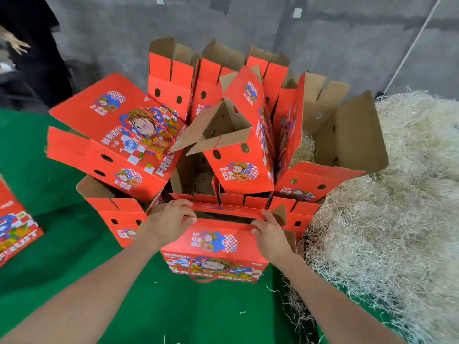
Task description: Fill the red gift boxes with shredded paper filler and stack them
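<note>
A red gift box (216,247) with a cartoon print stands nearest me on the green table, its top flaps almost closed over a dark slit. My left hand (169,219) grips the left end of the top flap, fingers curled over its edge. My right hand (269,234) holds the right end, thumb on the flap. Behind it stand several open red boxes (238,155), some tilted on others; one (201,180) shows pale filler inside. A large heap of shredded paper filler (397,207) lies on the right.
A tilted box (116,135) leans on the pile at the left. Another red box (15,232) lies at the left edge on the green cloth (62,256). A grey wall rises behind. Someone's hand (15,43) shows at the far upper left. Loose strands scatter near the front.
</note>
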